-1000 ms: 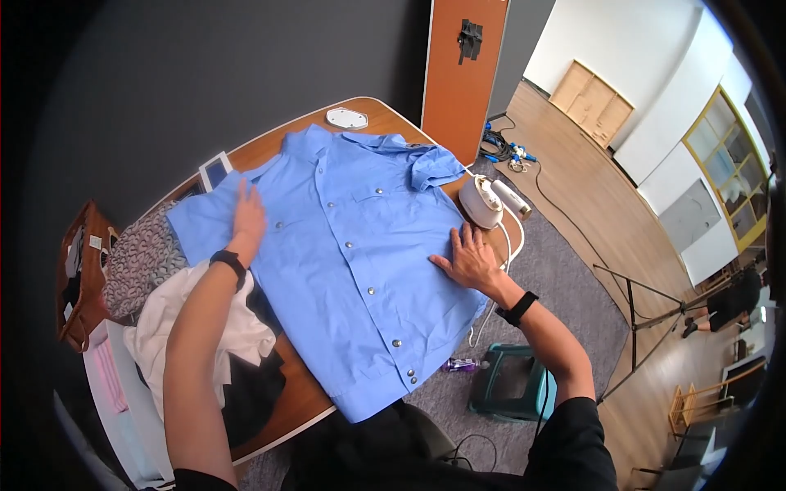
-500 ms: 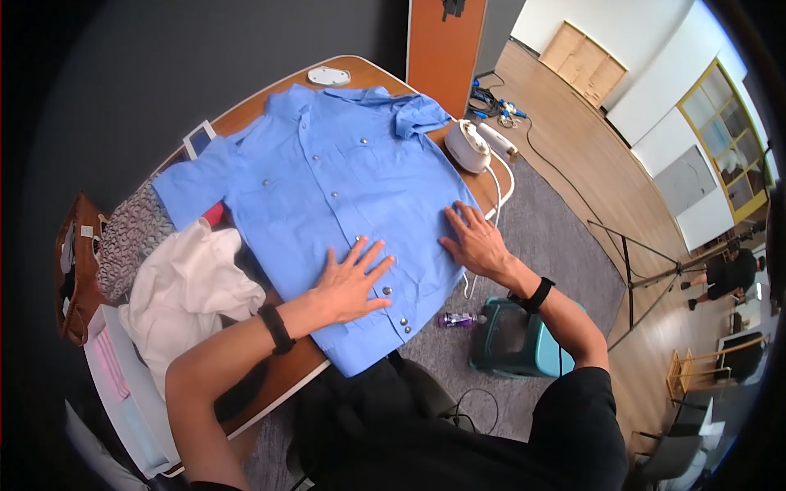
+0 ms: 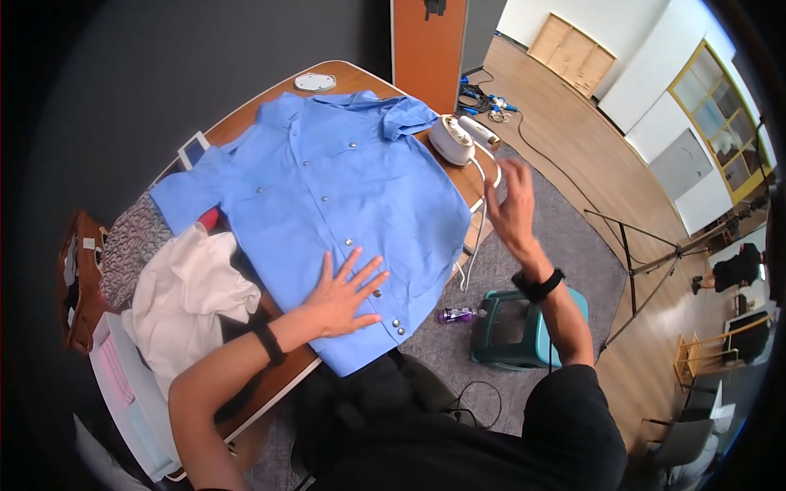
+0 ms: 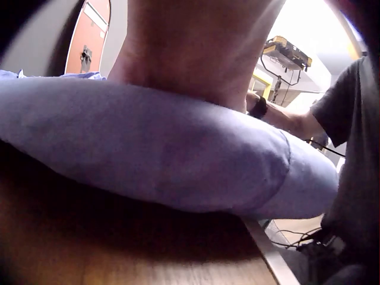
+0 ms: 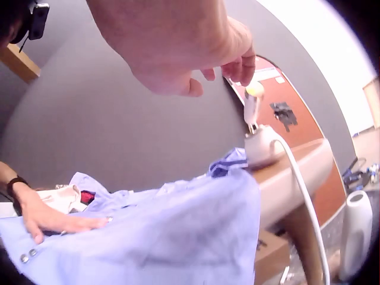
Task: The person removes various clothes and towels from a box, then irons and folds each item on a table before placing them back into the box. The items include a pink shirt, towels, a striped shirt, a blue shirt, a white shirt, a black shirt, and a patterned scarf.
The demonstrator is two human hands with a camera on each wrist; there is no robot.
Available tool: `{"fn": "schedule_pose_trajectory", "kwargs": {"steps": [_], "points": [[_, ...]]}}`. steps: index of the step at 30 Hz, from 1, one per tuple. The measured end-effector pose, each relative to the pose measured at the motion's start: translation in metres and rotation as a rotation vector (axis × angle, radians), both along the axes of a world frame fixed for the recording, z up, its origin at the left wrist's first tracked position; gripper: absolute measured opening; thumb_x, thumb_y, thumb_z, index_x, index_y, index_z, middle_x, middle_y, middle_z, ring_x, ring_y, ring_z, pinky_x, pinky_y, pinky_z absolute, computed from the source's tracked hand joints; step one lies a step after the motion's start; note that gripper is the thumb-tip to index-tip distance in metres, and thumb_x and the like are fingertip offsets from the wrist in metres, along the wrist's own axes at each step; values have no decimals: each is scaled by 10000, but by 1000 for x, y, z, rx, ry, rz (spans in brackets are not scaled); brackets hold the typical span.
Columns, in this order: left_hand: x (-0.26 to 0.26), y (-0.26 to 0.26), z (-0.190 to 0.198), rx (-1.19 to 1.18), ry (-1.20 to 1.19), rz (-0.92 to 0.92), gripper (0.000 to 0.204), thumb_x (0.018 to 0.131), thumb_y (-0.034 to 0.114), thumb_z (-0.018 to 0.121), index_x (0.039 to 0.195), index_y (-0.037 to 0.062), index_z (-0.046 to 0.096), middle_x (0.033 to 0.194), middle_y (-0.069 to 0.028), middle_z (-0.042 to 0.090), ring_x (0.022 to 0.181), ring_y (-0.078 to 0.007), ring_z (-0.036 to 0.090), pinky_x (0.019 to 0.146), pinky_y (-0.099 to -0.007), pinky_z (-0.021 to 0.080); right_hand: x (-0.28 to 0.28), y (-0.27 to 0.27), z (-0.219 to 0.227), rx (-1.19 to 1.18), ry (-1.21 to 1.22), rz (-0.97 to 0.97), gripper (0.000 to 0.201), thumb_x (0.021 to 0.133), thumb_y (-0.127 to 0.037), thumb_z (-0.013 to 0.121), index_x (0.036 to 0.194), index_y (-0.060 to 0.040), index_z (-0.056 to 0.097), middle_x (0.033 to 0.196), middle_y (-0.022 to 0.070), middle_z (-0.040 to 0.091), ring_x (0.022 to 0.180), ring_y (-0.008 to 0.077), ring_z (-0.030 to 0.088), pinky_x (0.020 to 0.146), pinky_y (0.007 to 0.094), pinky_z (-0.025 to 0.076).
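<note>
A light blue short-sleeved shirt [image 3: 278,221] lies spread on the wooden table, its row of metal buttons facing up. My left hand [image 3: 345,296] rests flat on the shirt's lower front, fingers spread beside the button row. In the left wrist view, the shirt's edge [image 4: 148,148] bulges over the tabletop under my arm. My right hand [image 3: 514,211] is in the air past the shirt's right side, fingers loosely bent and holding nothing. Beyond it, a white garment steamer [image 3: 450,141] with a hose stands at the table's right edge.
A white cloth [image 3: 184,295] and a patterned fabric [image 3: 135,245] lie left of the shirt, near a brown bag [image 3: 80,282]. A white flat piece [image 3: 315,82] sits at the table's far end. On the floor are a green stool [image 3: 516,352] and a purple bottle [image 3: 458,315].
My left hand came from the shirt's left sleeve side down to the lower front and stays there. My right hand lifted off the shirt's right side and moved outward, toward the steamer.
</note>
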State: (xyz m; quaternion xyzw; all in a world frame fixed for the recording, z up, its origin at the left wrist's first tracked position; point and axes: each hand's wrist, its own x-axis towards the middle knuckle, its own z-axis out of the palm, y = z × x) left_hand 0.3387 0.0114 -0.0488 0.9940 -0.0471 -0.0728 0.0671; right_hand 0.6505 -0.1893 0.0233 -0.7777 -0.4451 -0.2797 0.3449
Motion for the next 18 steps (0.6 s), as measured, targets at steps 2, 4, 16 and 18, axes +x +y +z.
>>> {"fn": "schedule_pose_trajectory", "kwargs": {"steps": [2,4,16,18], "points": [[-2,-4,0,-11,-26,-6,879,966,640,541,1659,212,209,1740,-83,93,1591,-409,-2,1166,-787,110,22,31,23,-31,-136,-24,405,885,-146,723,1263,-50,612,1211,178,607,1164,370,593,947,461,505],[-6,-7,4,-27,-3,-7,881,964,622,563,1660,218,206,1739,-83,95,1591,-409,-1,1164,-789,115,52,61,33,-170,-157,-37,445,888,-226,728,1286,-65,608,1225,167,614,1179,362,587,967,466,494],[-29,-11,5,-74,19,-60,904,935,568,638,1661,247,206,1744,-44,90,1591,-414,4,1165,-795,94,150,101,25,-771,229,-256,434,823,-211,685,1245,-125,634,1089,212,722,1039,430,694,842,538,550],[-31,-13,6,-67,23,-74,922,921,564,656,1661,245,207,1743,-52,91,1590,-423,13,1161,-796,103,154,92,33,-693,263,-306,445,789,-221,702,1220,-118,666,1104,202,732,1065,432,688,859,543,541]]}}
